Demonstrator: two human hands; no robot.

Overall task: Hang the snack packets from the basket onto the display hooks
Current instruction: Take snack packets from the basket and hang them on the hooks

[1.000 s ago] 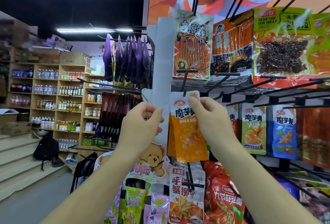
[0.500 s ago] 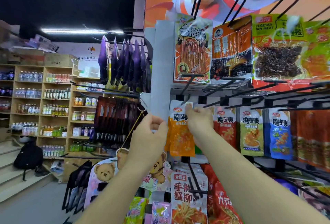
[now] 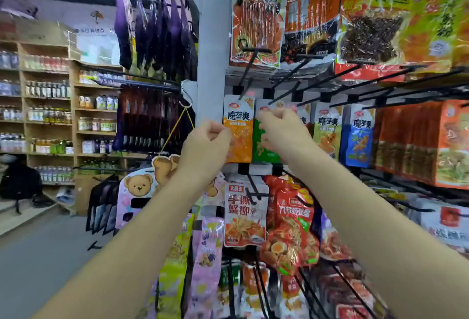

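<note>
The orange snack packet (image 3: 238,128) hangs at the left end of the middle row, under a black display hook (image 3: 247,68), with a green packet (image 3: 264,148) just beside it. The left hand (image 3: 205,148) pinches the orange packet's left edge with curled fingers. The right hand (image 3: 284,133) is curled at the green packet's top, but motion blur hides whether it actually grips anything.

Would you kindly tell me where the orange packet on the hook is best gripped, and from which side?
Pinch its flat top strip beside the hook, from the front-left: the orange packet hangs upright, with a green packet against its right edge.
</note>
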